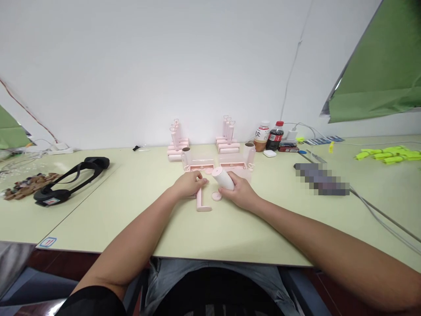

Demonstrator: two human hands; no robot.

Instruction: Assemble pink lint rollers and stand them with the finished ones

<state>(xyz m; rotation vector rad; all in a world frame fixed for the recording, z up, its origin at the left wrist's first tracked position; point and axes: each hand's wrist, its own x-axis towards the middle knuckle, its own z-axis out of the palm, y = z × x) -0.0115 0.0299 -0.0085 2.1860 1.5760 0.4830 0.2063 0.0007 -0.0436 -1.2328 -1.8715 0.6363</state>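
Roll (226, 180), white with a pink end, leans over the tabletop (243, 239) in the right hand (242, 192), fingers wrapped round it. Near it lies a pink disc (216, 196). The left hand (188, 184) bends its fingers over a pink handle (199, 202); whether they pinch it, I cannot tell.

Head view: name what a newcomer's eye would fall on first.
Probably the white roll held in the right hand at mid-table, with the left hand at a pink handle beside it. Next, likely the black headset on the left and the bright yellow pieces at far right.
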